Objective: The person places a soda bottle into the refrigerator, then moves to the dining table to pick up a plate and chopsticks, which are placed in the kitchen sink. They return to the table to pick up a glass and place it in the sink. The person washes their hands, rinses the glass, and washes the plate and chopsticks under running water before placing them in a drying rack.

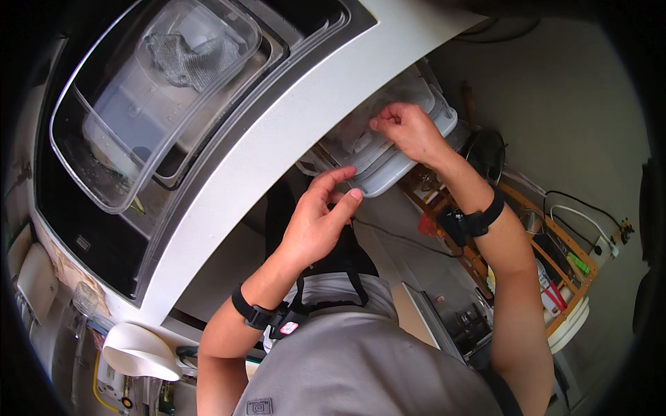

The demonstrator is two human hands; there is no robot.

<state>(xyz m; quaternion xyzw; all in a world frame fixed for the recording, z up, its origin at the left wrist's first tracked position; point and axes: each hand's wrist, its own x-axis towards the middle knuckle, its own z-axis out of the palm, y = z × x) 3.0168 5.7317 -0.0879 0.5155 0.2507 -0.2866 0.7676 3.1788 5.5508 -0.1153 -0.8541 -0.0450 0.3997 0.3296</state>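
Observation:
A grey-white plastic storage bin with a pale rim stands below the white counter edge, with clear crumpled plastic over its top. My left hand is at the bin's near corner, thumb and fingers apart, with nothing seen between them. Above the bin's right part is my right hand, its fingers curled and the thumb close against the index finger. Whether thin plastic is pinched there cannot be told. Part of the bin is hidden under the counter.
On the left, a clear plastic tub sits at the dark sink, near a grey ribbed cloth. The white counter edge curves between sink and bin. A wooden rack with utensils stands right, beside cables. A white scoop is lower left.

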